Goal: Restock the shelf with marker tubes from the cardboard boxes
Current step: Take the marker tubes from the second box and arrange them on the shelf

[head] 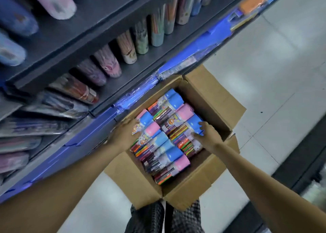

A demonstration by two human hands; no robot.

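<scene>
Picking stage: both hands down in the open cardboard box (202, 98) on the floor below the shelf (123, 68), among packed marker tubes (162, 144). Left hand (121, 134) flat against a blue-capped tube at the box's edge; right hand (207, 133) curling round another, grip apparently not closed. Next, probably: closing on one tube, lifting clear, raising to the shelf row.

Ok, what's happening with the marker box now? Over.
Both hands in cardboard box. Left hand and right hand touching marker tubes, none lifted. Nothing blocking.
</scene>
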